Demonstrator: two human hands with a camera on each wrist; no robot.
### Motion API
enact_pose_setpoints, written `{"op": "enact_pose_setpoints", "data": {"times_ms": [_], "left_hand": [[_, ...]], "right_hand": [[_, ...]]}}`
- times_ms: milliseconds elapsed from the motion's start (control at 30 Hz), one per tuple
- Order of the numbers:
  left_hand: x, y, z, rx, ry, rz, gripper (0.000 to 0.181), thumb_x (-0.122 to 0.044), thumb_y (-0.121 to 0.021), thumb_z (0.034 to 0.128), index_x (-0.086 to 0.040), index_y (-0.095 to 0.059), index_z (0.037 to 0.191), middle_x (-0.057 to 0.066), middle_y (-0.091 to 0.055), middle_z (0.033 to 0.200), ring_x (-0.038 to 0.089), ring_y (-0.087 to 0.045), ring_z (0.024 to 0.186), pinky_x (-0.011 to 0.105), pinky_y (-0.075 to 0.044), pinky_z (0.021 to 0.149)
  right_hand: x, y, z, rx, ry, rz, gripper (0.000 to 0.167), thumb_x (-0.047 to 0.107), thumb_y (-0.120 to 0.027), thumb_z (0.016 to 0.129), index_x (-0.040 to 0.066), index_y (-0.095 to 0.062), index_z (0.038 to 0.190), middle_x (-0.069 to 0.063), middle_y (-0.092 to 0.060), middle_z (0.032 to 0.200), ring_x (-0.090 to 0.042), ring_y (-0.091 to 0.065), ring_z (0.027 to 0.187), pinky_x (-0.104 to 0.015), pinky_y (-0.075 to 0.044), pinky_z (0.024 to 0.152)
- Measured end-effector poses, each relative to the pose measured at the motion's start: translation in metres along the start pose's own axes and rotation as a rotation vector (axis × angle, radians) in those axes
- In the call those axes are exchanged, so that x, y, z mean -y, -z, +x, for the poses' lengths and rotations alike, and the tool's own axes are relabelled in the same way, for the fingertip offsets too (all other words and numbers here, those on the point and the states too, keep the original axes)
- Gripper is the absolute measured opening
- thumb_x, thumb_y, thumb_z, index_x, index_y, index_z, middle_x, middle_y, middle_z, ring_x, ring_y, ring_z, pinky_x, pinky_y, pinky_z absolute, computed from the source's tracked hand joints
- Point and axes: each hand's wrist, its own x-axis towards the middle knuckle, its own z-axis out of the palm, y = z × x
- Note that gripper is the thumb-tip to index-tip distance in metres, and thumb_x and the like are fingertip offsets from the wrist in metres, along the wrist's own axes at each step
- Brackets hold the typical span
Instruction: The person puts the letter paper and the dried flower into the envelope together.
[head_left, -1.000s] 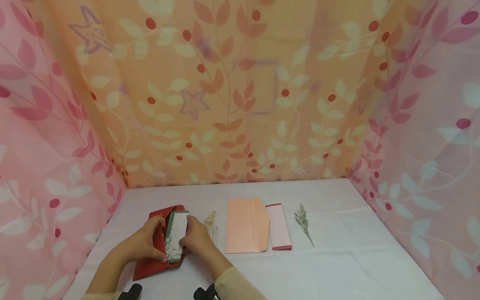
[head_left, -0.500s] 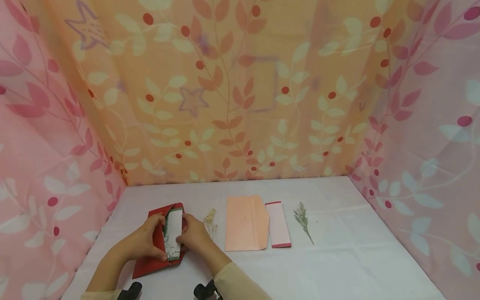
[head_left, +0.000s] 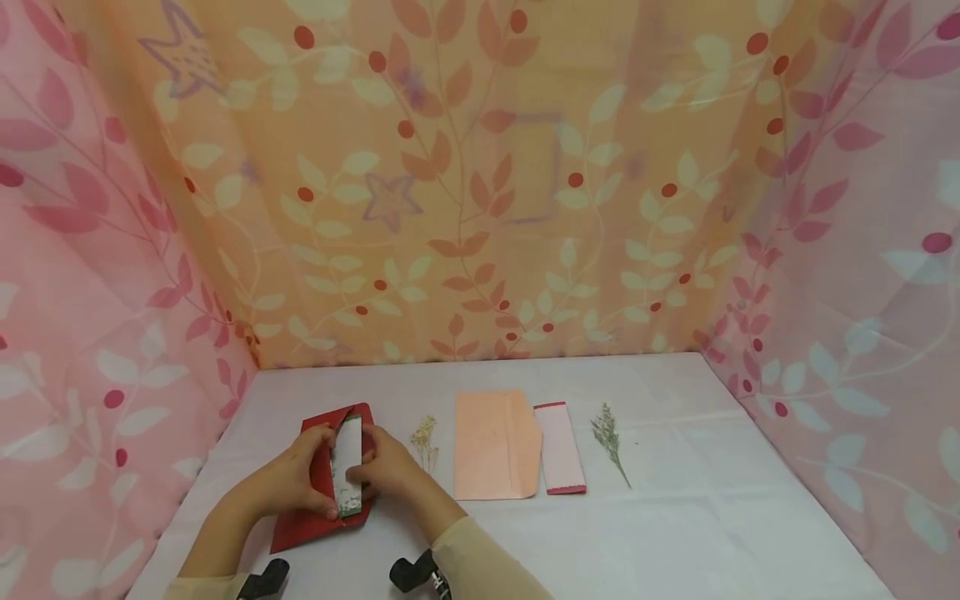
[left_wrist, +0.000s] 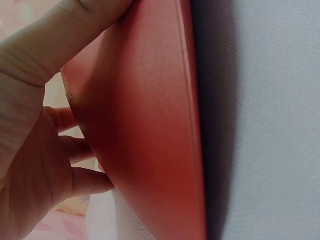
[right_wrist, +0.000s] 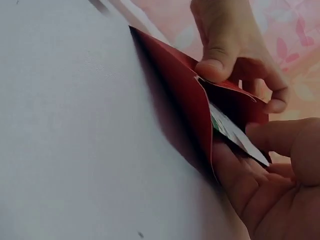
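A red envelope (head_left: 302,532) lies at the left of the table, its mouth turned toward the right. My left hand (head_left: 288,482) holds it along the opening, thumb on the near part and fingers on the far part; in the left wrist view the thumb and fingers are at the edge of the red paper (left_wrist: 155,130). Between thumb and fingers, my right hand (head_left: 397,471) pinches a white card (head_left: 348,458) with a green leafy border. Seen from the right wrist, the card (right_wrist: 235,132) sits partly inside the gaping envelope, with right fingers at the mouth.
Right of the hands lie a yellowish dried flower sprig (head_left: 424,442), a peach envelope (head_left: 483,450), a pink card (head_left: 559,450) with darker pink ends and a green dried sprig (head_left: 611,442). Patterned cloth (head_left: 480,183) walls the white table on three sides.
The card has shifted left, deeper into the red envelope, and less of it shows. My right hand has moved left with it; the left hand keeps its hold.
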Motion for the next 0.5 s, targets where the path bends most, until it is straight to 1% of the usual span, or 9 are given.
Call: {"op": "enact_pose_setpoints", "data": {"times_ms": [100, 133, 200, 333, 400, 500], "left_hand": [[0.0017, 0.0012, 0.0012, 0.002, 0.003, -0.007, 0.104, -0.063, -0.095, 0.051, -0.012, -0.043, 0.125, 0.006, -0.047, 0.129, 0.024, -0.047, 0.12, 0.031, -0.047, 0.098], [0.0024, 0.0017, 0.0015, 0.002, 0.003, -0.011, 0.104, -0.062, -0.096, 0.0509, -0.012, -0.043, 0.125, 0.007, -0.047, 0.129, 0.025, -0.047, 0.12, 0.032, -0.047, 0.097], [0.0045, 0.0011, 0.0016, 0.007, 0.02, -0.008, 0.104, -0.062, -0.096, 0.0504, -0.013, -0.043, 0.125, 0.006, -0.047, 0.129, 0.025, -0.047, 0.119, 0.031, -0.047, 0.096], [0.0077, -0.0012, 0.0016, 0.012, 0.035, 0.0, 0.104, -0.063, -0.096, 0.0501, -0.015, -0.043, 0.125, 0.004, -0.046, 0.129, 0.023, -0.046, 0.119, 0.032, -0.047, 0.096], [0.008, -0.0016, 0.0016, 0.01, 0.029, -0.001, 0.103, -0.063, -0.096, 0.0505, -0.015, -0.043, 0.124, 0.003, -0.046, 0.128, 0.023, -0.046, 0.118, 0.032, -0.047, 0.095], [0.0062, -0.0013, 0.0008, 0.007, 0.019, -0.007, 0.102, -0.061, -0.096, 0.0508, -0.014, -0.043, 0.124, 0.004, -0.047, 0.128, 0.023, -0.047, 0.118, 0.031, -0.047, 0.095]], "right_hand": [[-0.0021, 0.0047, 0.0005, 0.069, 0.002, 0.064, 0.074, -0.007, -0.067, 0.089, 0.011, -0.038, 0.155, -0.003, -0.063, 0.08, -0.016, -0.063, 0.06, -0.037, -0.06, 0.056], [-0.0027, 0.0062, 0.0005, 0.087, 0.002, 0.084, 0.073, -0.008, -0.064, 0.09, 0.01, -0.037, 0.155, -0.004, -0.062, 0.081, -0.016, -0.063, 0.062, -0.037, -0.06, 0.057], [-0.0048, 0.0076, 0.0004, 0.117, -0.003, 0.117, 0.073, -0.01, -0.063, 0.09, 0.009, -0.037, 0.155, -0.005, -0.063, 0.084, -0.017, -0.064, 0.065, -0.038, -0.061, 0.06], [-0.0077, 0.0067, 0.0013, 0.14, -0.001, 0.177, 0.072, -0.014, -0.063, 0.088, 0.008, -0.042, 0.153, -0.01, -0.068, 0.093, -0.019, -0.069, 0.074, -0.042, -0.062, 0.064], [-0.0082, 0.0056, 0.0026, 0.145, 0.0, 0.19, 0.072, -0.017, -0.062, 0.087, 0.008, -0.043, 0.152, -0.012, -0.07, 0.095, -0.021, -0.07, 0.076, -0.043, -0.062, 0.064], [-0.0085, 0.0041, 0.0046, 0.15, -0.001, 0.179, 0.073, -0.018, -0.063, 0.086, 0.007, -0.043, 0.153, -0.012, -0.071, 0.095, -0.022, -0.071, 0.074, -0.043, -0.062, 0.063]]}}
